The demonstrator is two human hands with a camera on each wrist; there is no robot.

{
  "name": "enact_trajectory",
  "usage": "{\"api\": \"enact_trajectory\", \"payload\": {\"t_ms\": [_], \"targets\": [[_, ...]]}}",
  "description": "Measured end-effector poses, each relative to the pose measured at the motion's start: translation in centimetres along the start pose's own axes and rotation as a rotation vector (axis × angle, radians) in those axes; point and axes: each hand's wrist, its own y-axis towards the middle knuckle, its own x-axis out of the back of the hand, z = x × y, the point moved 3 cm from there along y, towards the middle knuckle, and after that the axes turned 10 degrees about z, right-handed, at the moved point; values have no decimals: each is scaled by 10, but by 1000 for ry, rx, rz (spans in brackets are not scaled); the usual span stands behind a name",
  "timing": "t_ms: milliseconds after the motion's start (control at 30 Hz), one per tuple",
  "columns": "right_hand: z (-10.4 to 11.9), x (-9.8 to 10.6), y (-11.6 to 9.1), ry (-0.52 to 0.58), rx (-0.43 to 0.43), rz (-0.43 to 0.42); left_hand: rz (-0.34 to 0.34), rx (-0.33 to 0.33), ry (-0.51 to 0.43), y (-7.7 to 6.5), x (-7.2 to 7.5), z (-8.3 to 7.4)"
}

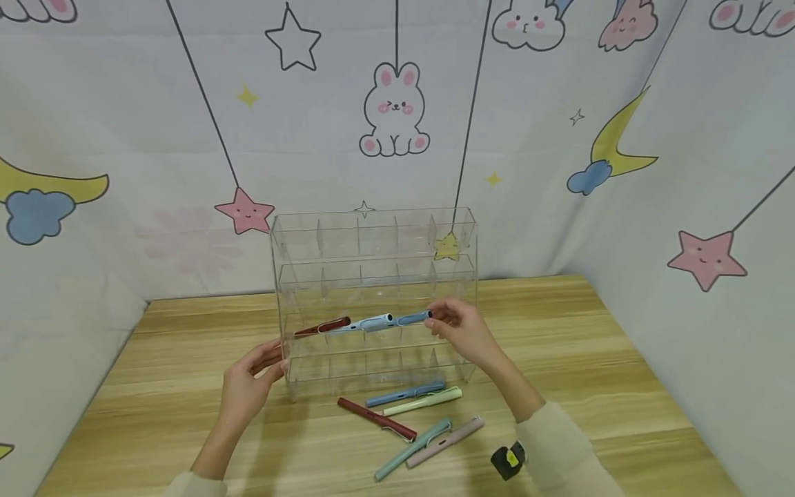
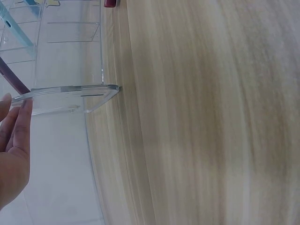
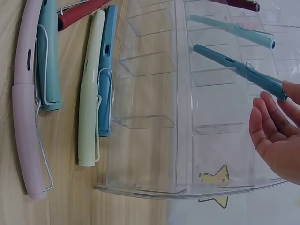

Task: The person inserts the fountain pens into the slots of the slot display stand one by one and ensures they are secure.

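Note:
A clear acrylic pen rack [image 1: 373, 269] with tiered compartments stands on the table. My left hand [image 1: 251, 379] grips its left side panel, thumb in front and fingers along the outside, as the left wrist view also shows. In the rack's second tier from the bottom lie a dark red pen [image 1: 323, 326], a light blue pen [image 1: 369, 323] and a blue pen [image 1: 411, 318], all slanted. My right hand [image 1: 462, 331] pinches the capped end of that blue pen between thumb and fingers; in the right wrist view the pen [image 3: 258, 77] reaches leftward from the fingertips.
In front of the rack lie another blue pen [image 1: 405, 394], a pale green pen [image 1: 424, 401], a second dark red pen [image 1: 375, 418], a teal pen [image 1: 413, 450] and a pale pink pen [image 1: 446, 442]. A patterned curtain [image 1: 323, 159] hangs behind the wooden table [image 1: 199, 331].

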Motion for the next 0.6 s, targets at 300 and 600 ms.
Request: {"api": "enact_trajectory", "payload": {"t_ms": [300, 600], "targets": [[-23, 4, -10, -80, 6, 118, 1, 9, -18, 1, -1, 0], [-53, 6, -41, -145, -41, 360, -10, -2, 3, 0, -1, 0]]}}
